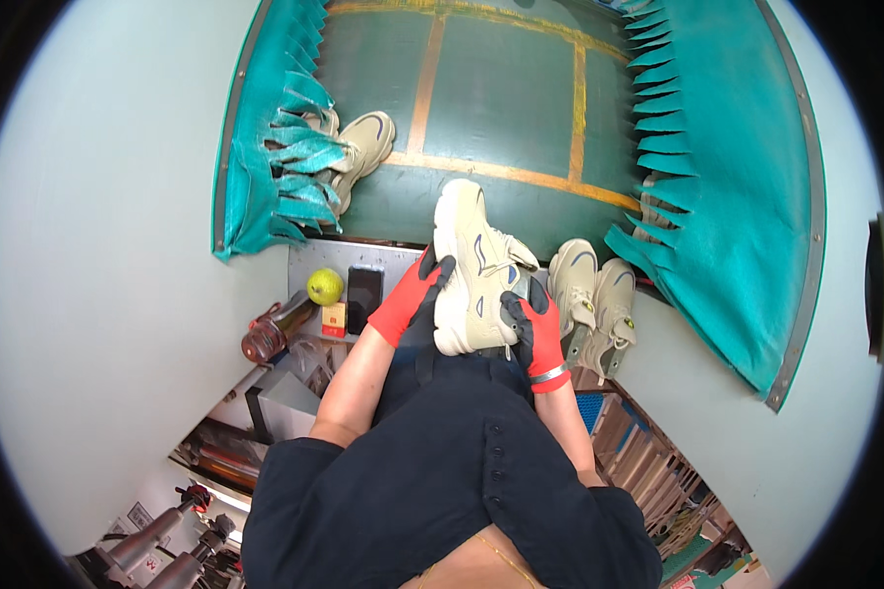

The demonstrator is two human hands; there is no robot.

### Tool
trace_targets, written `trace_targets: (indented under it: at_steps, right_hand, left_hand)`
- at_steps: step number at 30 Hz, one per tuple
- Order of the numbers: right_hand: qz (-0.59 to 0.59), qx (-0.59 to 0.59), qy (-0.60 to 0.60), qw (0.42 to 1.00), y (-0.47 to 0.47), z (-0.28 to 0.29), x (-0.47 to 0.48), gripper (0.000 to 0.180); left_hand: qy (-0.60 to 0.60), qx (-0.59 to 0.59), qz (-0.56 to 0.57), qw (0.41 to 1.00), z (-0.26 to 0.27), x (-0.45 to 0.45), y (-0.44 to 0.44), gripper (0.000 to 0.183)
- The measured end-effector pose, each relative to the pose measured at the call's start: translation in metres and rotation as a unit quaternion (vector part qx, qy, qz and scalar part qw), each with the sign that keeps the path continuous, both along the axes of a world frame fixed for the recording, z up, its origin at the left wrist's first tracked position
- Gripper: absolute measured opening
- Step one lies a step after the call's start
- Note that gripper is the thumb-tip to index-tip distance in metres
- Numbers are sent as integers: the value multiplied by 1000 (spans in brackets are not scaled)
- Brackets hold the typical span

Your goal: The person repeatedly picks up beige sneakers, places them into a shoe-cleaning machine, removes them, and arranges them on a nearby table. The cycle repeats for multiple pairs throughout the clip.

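Between my two gloved hands is a beige sneaker (pixel 479 272) with a chunky white sole, turned on its side, toe pointing away from me. My left hand (pixel 416 291), in a red and black work glove, grips the sole at mid-length. On the collar and heel side, my right hand (pixel 538 327), gloved the same way, holds the upper. A metal band circles the right glove's cuff. Just right of that hand, a beige sneaker (pixel 573 276) and a matching sneaker (pixel 614 302) lie side by side at the belt's near edge.
A green conveyor belt (pixel 501 103) with yellow tape lines runs between teal fringed curtains (pixel 737 147). More sneakers (pixel 368 143) sit partly under the left fringe. A metal ledge (pixel 317 254) bears a phone (pixel 365 298), a yellow-green fruit (pixel 325 286), a small box (pixel 334 319) and a bottle (pixel 272 331).
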State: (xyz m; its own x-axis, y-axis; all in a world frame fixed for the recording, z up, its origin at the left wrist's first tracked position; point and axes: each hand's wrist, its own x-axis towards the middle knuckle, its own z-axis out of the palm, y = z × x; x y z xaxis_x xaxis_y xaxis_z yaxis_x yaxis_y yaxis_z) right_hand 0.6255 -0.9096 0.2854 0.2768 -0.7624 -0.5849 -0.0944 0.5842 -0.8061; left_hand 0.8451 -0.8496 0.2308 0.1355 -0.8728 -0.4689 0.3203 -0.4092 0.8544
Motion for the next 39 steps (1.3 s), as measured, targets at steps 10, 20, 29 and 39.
trace_targets:
  at_steps: [10,20,29,39]
  right_hand:
    - [-112,-115,97,982,-152,-89,-40,30]
    - [-31,-272,460,845,-256,-171,-134,70]
    - [59,-285,296,910,-135,-115,-10,80]
    - [230,-296,262,890,-7,-82,-21,57]
  left_hand:
    - [-667,135,21,732,-78,203,-6,102]
    - [-640,190,-68,742,-89,210,-40,88]
    - [-588,126,-54,797,-56,50,-81,59]
    - [-424,97,-268,860,-18,-79,1,79]
